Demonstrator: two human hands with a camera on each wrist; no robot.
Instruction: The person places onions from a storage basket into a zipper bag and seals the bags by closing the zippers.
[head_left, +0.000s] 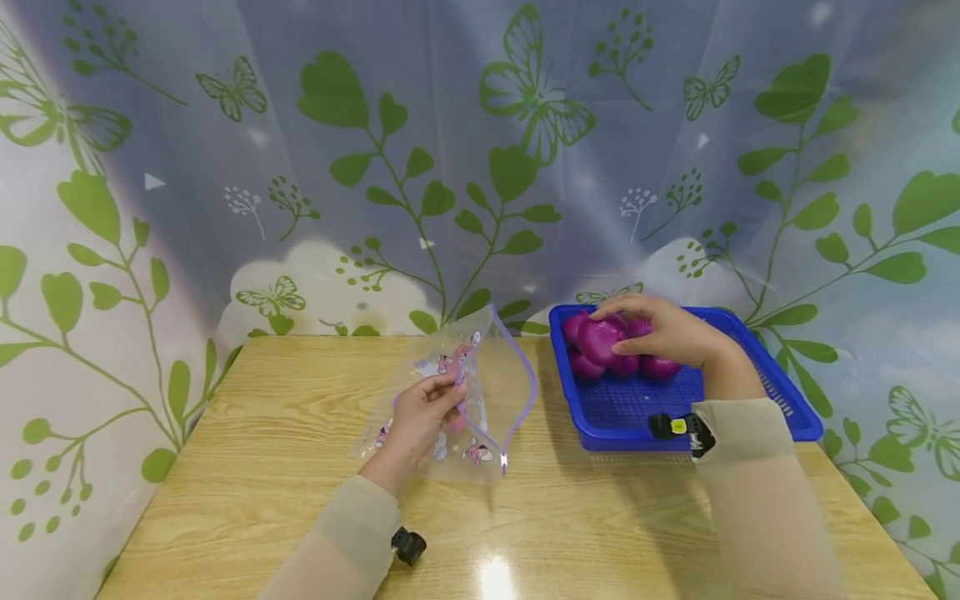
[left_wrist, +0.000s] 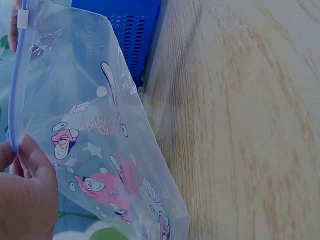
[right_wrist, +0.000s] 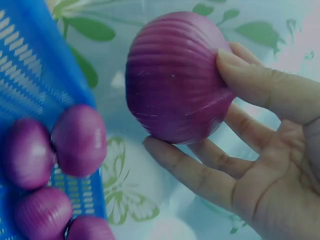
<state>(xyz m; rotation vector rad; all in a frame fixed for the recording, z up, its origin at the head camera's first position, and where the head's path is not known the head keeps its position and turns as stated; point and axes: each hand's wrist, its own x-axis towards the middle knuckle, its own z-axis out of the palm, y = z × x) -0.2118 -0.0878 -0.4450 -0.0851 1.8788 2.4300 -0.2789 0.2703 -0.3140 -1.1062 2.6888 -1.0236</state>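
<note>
A purple onion (right_wrist: 175, 80) is gripped in the curled fingers of the right hand (head_left: 671, 333), above the blue basket (head_left: 750, 367) at the table's far right. The left hand (head_left: 416, 421) pinches the open rim of a clear zip bag (head_left: 480, 392), left of the basket.

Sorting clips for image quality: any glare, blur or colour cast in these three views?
Head view: a bright glare spot on the table near its front edge, and wide-angle bending at the sides. Left wrist view: the wood grain looks soft and smeared, the bag sharper. Right wrist view: bluish cast, the held onion sharp.
</note>
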